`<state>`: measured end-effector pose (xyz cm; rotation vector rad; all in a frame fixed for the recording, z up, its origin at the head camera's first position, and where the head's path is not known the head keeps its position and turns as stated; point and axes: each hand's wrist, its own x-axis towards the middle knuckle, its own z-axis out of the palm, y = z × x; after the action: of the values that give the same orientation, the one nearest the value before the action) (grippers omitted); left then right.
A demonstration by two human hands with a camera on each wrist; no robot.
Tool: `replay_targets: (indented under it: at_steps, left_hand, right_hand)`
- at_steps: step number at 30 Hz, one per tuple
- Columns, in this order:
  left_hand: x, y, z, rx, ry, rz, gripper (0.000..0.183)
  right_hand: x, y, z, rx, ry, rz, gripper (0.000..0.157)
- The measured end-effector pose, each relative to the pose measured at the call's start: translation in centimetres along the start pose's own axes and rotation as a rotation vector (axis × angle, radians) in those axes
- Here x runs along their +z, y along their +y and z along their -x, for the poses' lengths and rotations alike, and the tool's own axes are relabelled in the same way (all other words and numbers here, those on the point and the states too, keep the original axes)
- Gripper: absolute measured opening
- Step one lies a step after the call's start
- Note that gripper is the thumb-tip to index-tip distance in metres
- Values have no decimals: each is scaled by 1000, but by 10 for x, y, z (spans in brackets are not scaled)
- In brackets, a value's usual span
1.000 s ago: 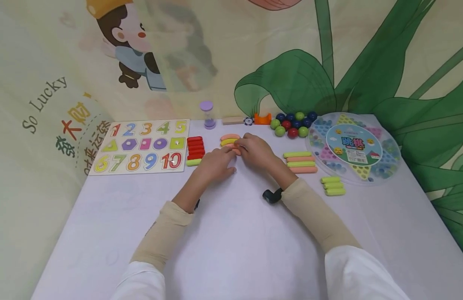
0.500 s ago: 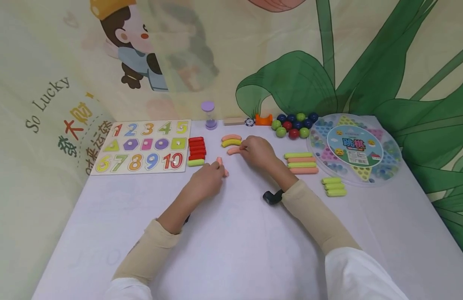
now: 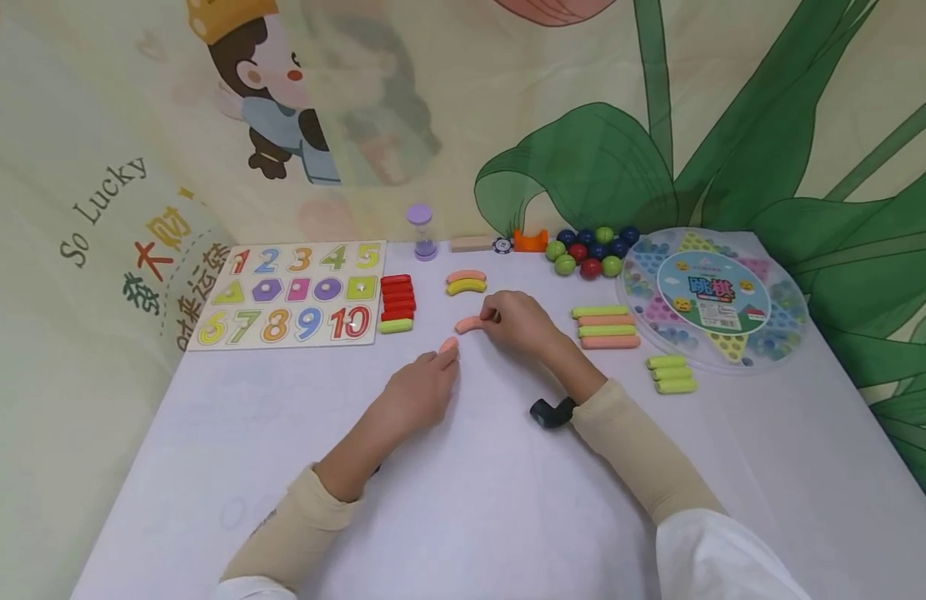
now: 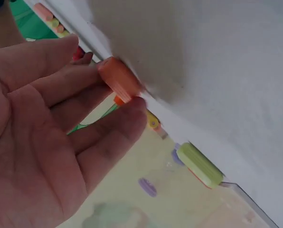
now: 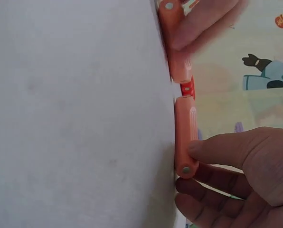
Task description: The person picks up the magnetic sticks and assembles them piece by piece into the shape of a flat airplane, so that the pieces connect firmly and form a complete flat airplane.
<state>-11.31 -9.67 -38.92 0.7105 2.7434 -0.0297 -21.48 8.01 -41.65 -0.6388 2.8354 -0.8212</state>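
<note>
In the head view my left hand point(image 3: 421, 387) pinches a pink magnetic stick point(image 3: 449, 344) at the middle of the table, its far tip showing past the fingers. Just beyond and to the right, my right hand point(image 3: 523, 323) pinches a curved pink magnetic stick point(image 3: 468, 325) by its right end. A small gap separates the two sticks' ends in the right wrist view, where a metal dot point(image 5: 186, 169) shows at the near one's end. Behind them lie a curved pink stick point(image 3: 466, 276) and a curved yellow stick point(image 3: 466, 287), side by side.
Left are a number puzzle board point(image 3: 282, 337), red sticks point(image 3: 398, 297) and a short green stick point(image 3: 396, 326). To the right lie long green and pink sticks point(image 3: 607, 331), short green sticks point(image 3: 671, 375) and a round checkers box point(image 3: 713, 292). Balls point(image 3: 591, 268) and an hourglass point(image 3: 423, 233) stand behind.
My hands were together by the curved sticks; the left drew back toward me with a pink stick and turned it. The right drew its curved pink stick nearer, away from the yellow one.
</note>
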Motion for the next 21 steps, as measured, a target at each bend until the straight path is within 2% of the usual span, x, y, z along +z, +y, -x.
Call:
replay_targets:
  at_steps: [4,7,11,14,19,21]
  left_hand:
    - [0,5,3,-29,-56,-4,54]
    - [0,7,5,-26,-51,-6,55]
    - [1,7,12,55,34,-2,53]
    - [2,2,19,93,111,98,48]
    - [5,-17,25,16,280,234,51]
    - [6,-23,25,-14,288,243,58]
  right_hand:
    - [1,-1,8,-42,-13,2,7]
    - [4,-2,11,-66,-3,1,6]
    - [10,-8,13,-114,-18,-9,3]
    - [16,-11,14,-187,-30,-32,6]
    - [27,-16,14,-285,-57,-165,12]
    - [32,-18,13,-310,-100,-223,15]
